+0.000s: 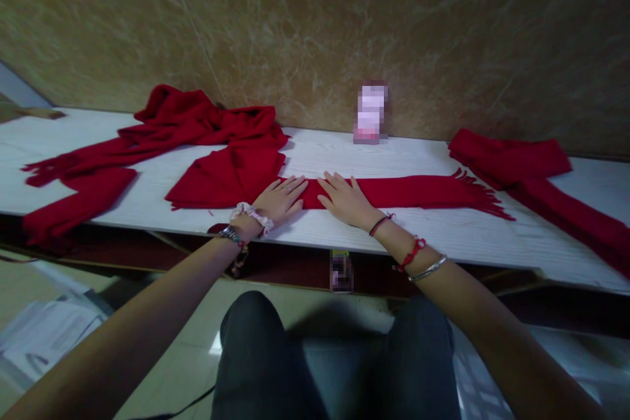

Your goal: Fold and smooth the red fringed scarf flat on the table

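A red fringed scarf (pixel 408 192) lies stretched along the white tabletop (pixel 325 151), its tassels fanned out on the right. My left hand (pixel 281 200) rests flat on it with fingers spread, close to where the strip meets a wider, bunched part (pixel 221 177) of red cloth. My right hand (pixel 347 200) presses flat on the same strip a little to the right, fingers extended. A small gap of red cloth shows between the two hands. Neither hand grips the fabric.
Crumpled red scarves (pixel 197 121) lie at the back left, and a folded red scarf (pixel 512 157) is on the right. A blurred pink-and-white item (pixel 371 115) stands against the brown marbled wall (pixel 315 26). Under the tabletop is a dark shelf (pixel 290 262) with another blurred item (pixel 341 273).
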`<state>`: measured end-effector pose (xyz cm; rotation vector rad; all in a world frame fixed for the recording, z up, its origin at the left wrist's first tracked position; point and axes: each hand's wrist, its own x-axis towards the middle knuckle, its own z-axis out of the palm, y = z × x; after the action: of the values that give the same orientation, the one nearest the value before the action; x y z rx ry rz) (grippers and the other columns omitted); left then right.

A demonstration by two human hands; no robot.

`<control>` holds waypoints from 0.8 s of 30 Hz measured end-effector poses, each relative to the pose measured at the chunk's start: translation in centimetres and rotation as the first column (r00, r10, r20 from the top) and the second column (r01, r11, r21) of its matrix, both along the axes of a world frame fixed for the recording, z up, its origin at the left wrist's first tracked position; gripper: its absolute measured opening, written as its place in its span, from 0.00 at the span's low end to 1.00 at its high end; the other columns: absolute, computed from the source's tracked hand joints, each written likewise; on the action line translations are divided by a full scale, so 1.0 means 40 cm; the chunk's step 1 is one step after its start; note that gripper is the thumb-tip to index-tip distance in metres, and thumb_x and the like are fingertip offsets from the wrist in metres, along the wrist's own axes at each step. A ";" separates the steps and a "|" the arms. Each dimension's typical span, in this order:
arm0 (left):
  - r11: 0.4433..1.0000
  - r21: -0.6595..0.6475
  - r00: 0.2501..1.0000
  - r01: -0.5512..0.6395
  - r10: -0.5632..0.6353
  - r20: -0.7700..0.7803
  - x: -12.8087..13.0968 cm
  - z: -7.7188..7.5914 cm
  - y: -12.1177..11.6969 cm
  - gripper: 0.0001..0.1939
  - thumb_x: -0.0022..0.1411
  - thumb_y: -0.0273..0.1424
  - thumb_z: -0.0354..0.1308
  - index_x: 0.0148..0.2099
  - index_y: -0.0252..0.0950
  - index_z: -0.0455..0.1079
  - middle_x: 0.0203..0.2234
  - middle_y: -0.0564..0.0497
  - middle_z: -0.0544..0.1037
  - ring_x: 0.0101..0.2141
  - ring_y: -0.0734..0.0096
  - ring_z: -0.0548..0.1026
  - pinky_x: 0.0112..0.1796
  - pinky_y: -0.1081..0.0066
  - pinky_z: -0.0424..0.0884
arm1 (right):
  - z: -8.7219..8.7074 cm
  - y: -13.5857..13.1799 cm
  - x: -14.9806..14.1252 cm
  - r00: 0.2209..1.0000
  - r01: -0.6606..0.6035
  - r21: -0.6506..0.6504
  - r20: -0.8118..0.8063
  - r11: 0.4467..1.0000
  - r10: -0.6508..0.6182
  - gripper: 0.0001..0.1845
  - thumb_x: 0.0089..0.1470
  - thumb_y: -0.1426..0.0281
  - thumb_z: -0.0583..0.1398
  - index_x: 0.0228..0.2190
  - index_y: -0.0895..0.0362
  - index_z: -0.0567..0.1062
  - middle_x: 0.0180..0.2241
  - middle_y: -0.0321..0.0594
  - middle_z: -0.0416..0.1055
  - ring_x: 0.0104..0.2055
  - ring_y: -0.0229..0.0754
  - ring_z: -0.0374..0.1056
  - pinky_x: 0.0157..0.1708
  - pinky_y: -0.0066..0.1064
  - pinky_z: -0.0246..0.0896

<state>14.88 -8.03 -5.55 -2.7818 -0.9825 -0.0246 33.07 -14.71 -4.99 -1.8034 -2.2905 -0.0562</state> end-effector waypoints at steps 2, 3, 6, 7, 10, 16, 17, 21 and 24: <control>1.000 0.001 1.000 -0.012 0.012 0.006 0.002 0.001 -0.003 0.26 0.63 0.34 0.37 0.61 0.29 0.51 0.59 0.45 0.54 0.59 0.64 0.51 0.55 0.64 0.48 | 0.003 0.008 -0.009 0.999 -0.041 0.009 -0.015 0.999 0.041 0.27 0.59 0.62 0.42 0.57 0.60 0.53 0.61 0.45 0.45 0.62 0.48 0.40 0.57 0.50 0.38; 1.000 -0.003 1.000 -0.019 0.019 0.006 0.003 0.003 -0.004 0.27 0.63 0.34 0.37 0.61 0.28 0.50 0.59 0.45 0.54 0.59 0.64 0.51 0.55 0.64 0.48 | 0.003 0.011 -0.012 0.997 -0.073 0.001 -0.012 0.997 0.073 0.27 0.59 0.62 0.42 0.58 0.59 0.53 0.61 0.44 0.45 0.62 0.47 0.40 0.57 0.49 0.39; 0.999 -0.026 0.999 -0.033 0.033 -0.004 0.006 0.009 -0.009 0.27 0.62 0.34 0.38 0.61 0.29 0.50 0.59 0.45 0.54 0.59 0.65 0.51 0.55 0.65 0.48 | 0.000 0.015 -0.004 0.990 -0.134 -0.058 0.029 0.989 0.136 0.27 0.59 0.62 0.42 0.57 0.58 0.53 0.61 0.43 0.46 0.62 0.47 0.42 0.57 0.49 0.39; 0.999 -0.031 0.999 -0.034 0.034 -0.008 0.006 0.010 -0.009 0.27 0.62 0.34 0.38 0.61 0.29 0.50 0.59 0.45 0.54 0.59 0.65 0.51 0.55 0.66 0.48 | -0.001 0.013 0.008 0.990 -0.129 -0.072 0.042 0.989 0.133 0.27 0.59 0.62 0.42 0.57 0.59 0.53 0.61 0.43 0.46 0.61 0.47 0.42 0.57 0.49 0.39; 0.999 -0.033 0.999 -0.035 0.035 -0.006 0.006 0.009 -0.009 0.26 0.63 0.34 0.38 0.62 0.30 0.50 0.59 0.46 0.53 0.59 0.65 0.51 0.55 0.65 0.49 | -0.005 -0.001 0.077 0.995 -0.069 -0.093 0.068 0.993 0.076 0.28 0.59 0.63 0.41 0.58 0.61 0.52 0.61 0.46 0.46 0.61 0.48 0.42 0.56 0.50 0.41; 0.999 -0.017 0.999 -0.031 0.030 -0.012 0.003 0.004 -0.005 0.27 0.63 0.34 0.37 0.62 0.30 0.49 0.60 0.46 0.52 0.59 0.65 0.51 0.55 0.65 0.49 | -0.001 -0.057 0.317 0.962 0.165 -0.061 0.229 0.984 -0.147 0.26 0.57 0.68 0.43 0.55 0.63 0.57 0.58 0.50 0.53 0.59 0.51 0.48 0.54 0.51 0.45; 0.999 -0.013 0.999 -0.030 0.030 -0.014 0.003 0.004 -0.005 0.27 0.63 0.34 0.37 0.62 0.30 0.49 0.60 0.46 0.52 0.59 0.65 0.51 0.55 0.65 0.49 | 0.003 -0.067 0.353 0.949 0.191 -0.046 0.265 0.980 -0.173 0.26 0.56 0.69 0.43 0.55 0.63 0.58 0.58 0.51 0.53 0.59 0.52 0.49 0.53 0.52 0.46; 1.000 -0.002 1.000 -0.027 0.027 -0.017 0.004 0.003 -0.003 0.26 0.63 0.33 0.37 0.62 0.30 0.49 0.59 0.46 0.54 0.58 0.64 0.52 0.55 0.64 0.50 | 0.024 -0.091 0.417 0.925 0.263 0.021 0.279 0.965 -0.258 0.26 0.54 0.71 0.45 0.54 0.66 0.59 0.58 0.55 0.52 0.59 0.55 0.47 0.53 0.52 0.47; 1.000 0.005 0.999 -0.031 0.031 -0.025 0.008 0.006 -0.006 0.26 0.63 0.33 0.37 0.62 0.31 0.50 0.59 0.46 0.54 0.58 0.64 0.52 0.55 0.65 0.50 | 0.042 -0.091 0.357 0.966 0.185 0.033 0.178 0.982 -0.188 0.26 0.56 0.69 0.44 0.55 0.66 0.57 0.59 0.53 0.50 0.61 0.51 0.44 0.55 0.48 0.45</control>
<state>15.20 -8.26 -5.31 -2.7555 -1.0183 0.0128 47.36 -18.34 -3.32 -2.0781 -2.2191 -0.2796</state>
